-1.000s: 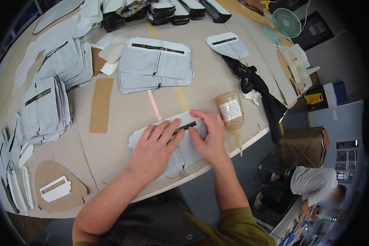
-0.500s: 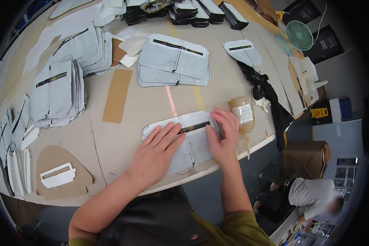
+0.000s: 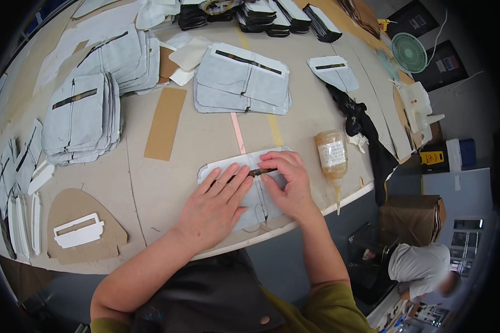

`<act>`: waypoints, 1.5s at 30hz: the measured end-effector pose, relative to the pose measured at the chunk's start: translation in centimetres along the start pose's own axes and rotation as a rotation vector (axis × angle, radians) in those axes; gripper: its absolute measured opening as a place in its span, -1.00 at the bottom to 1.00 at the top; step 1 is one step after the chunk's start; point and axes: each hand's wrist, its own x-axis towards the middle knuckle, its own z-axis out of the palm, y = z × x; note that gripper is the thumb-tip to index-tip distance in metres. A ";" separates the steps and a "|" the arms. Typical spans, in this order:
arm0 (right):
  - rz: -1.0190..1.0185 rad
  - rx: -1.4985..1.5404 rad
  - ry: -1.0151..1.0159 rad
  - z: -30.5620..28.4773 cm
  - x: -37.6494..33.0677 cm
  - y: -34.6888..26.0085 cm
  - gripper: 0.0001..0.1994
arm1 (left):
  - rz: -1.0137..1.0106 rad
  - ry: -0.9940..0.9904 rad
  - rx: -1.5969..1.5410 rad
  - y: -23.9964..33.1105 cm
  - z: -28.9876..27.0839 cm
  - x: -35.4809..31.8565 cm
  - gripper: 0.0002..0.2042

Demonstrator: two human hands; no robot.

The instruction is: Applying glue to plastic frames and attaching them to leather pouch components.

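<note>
A pale grey-blue fabric panel with a dark zipper strip across its upper part lies near the table's front edge. My left hand rests flat on the panel's left side, fingers stretched out, fingertips at the strip. My right hand is over the panel's right side, thumb and forefinger apart on either side of the strip; it covers the strip's right end. Loose threads hang at the panel's lower seam. A glue bottle with amber contents and a nozzle lies just right of my right hand.
Similar panels are stacked at left and beyond my hands. A brown card strip and a card template with a white frame piece lie at left. Black fabric trails over the right edge. A person is at right.
My right hand has moved left from the panel's right edge onto the zipper strip's right part, fingers curling inward. My left hand stays pressed on the panel. The view has shifted slightly.
</note>
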 end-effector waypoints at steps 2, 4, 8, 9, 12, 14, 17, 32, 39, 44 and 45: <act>0.004 0.001 0.012 0.2 -0.1 0.0 -0.73 | -0.011 0.020 -0.004 0.1 0.2 -0.2 -0.45; -0.001 -0.041 0.021 0.1 0.1 -0.2 -0.74 | -0.019 0.025 -0.008 0.1 0.2 -0.2 -0.45; -0.027 -0.066 0.039 0.6 0.5 -0.2 -0.75 | -0.024 0.055 -0.036 0.1 0.4 -0.2 -0.44; -0.030 -0.076 0.053 0.6 0.3 -0.2 -0.76 | -0.026 0.055 -0.038 0.2 0.4 -0.2 -0.44; -0.031 -0.089 0.064 0.6 0.1 0.0 -0.78 | -0.028 0.067 -0.034 0.4 0.4 -0.2 -0.45; -0.030 -0.093 0.065 0.6 0.2 0.0 -0.79 | -0.032 0.065 -0.059 0.3 0.5 -0.2 -0.46; -0.031 -0.097 0.053 0.7 0.0 0.3 -0.81 | -0.035 0.084 -0.054 0.3 0.5 -0.3 -0.46; 0.005 -0.023 0.035 0.3 0.8 1.1 -0.79 | -0.127 0.202 -0.107 0.0 0.8 -2.7 -0.48; 0.142 -0.096 -0.150 -1.4 4.5 -1.1 -0.76 | -0.110 0.267 -0.194 -0.4 0.0 -2.6 -0.55; 0.088 -0.162 -0.254 -2.0 5.6 -1.3 -0.79 | -0.054 0.312 -0.249 1.0 1.3 -1.4 -0.63; 0.142 -0.194 -0.324 -2.2 5.8 -1.8 -0.80 | -0.009 0.293 -0.207 1.4 1.4 -1.1 -0.62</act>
